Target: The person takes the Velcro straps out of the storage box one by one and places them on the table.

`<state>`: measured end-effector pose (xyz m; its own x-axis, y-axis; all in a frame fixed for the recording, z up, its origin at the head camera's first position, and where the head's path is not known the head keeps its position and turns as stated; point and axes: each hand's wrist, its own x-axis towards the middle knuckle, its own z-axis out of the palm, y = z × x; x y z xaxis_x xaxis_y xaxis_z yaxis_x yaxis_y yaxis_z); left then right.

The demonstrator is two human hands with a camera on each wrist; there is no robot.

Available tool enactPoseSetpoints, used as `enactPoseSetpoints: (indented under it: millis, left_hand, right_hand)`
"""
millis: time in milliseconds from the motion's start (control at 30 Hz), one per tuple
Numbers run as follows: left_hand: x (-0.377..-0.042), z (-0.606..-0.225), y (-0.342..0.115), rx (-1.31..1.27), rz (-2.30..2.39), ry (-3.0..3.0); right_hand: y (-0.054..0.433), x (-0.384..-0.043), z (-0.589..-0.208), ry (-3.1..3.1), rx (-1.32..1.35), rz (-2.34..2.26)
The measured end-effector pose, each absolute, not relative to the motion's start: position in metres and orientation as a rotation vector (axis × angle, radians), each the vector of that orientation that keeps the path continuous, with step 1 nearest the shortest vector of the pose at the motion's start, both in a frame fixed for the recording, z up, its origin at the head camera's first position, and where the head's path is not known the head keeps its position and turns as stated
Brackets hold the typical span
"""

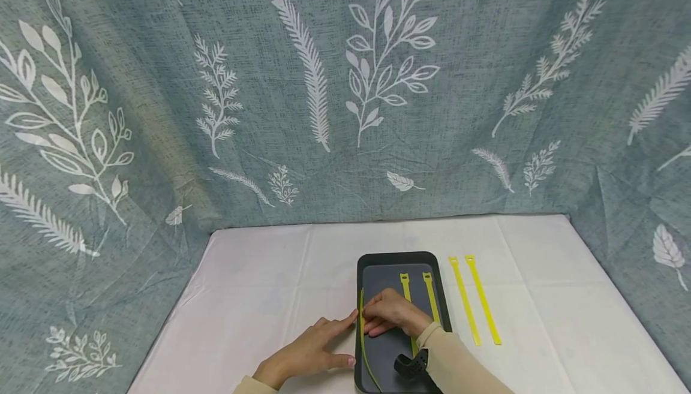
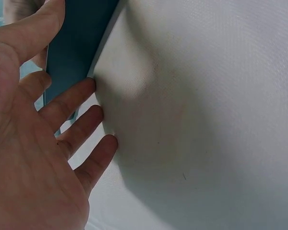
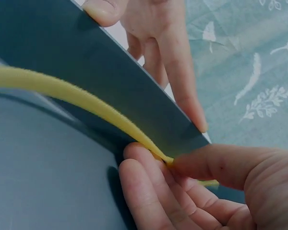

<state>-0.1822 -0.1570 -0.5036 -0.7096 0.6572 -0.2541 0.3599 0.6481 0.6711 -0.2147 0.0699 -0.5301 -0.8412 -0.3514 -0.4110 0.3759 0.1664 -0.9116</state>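
A yellow hook-and-loop cable tie [image 1: 363, 346] runs along the left inner wall of the dark grey tray [image 1: 399, 258], bowed in the right wrist view. My right hand [image 1: 396, 313] reaches into the tray and pinches this tie between thumb and fingers, close to the wall. Against the outside of the tray's left side rests my left hand [image 1: 315, 346], fingers extended, fingertips at the rim and thumb lower along the same edge. Two more yellow ties, a middle tie [image 1: 406, 286] and a right tie [image 1: 431, 295], lie lengthwise in the tray, partly hidden by my right hand and forearm.
Right of the tray, two yellow ties, a nearer one [image 1: 465, 301] and a farther one [image 1: 484, 301], lie side by side on the white tablecloth [image 1: 540, 298]. A patterned blue-green curtain [image 1: 335, 190] hangs behind and at both sides.
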Motion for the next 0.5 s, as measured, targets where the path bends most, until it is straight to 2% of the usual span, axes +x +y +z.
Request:
enactPoseSetpoints:
  millis: [500]
  left_hand:
    - [-0.1807,-0.5019,-0.1534,0.749,0.820,2.367]
  right_hand:
    - [0.0742,-0.2125,-0.5326,1.896,0.030,-1.749]
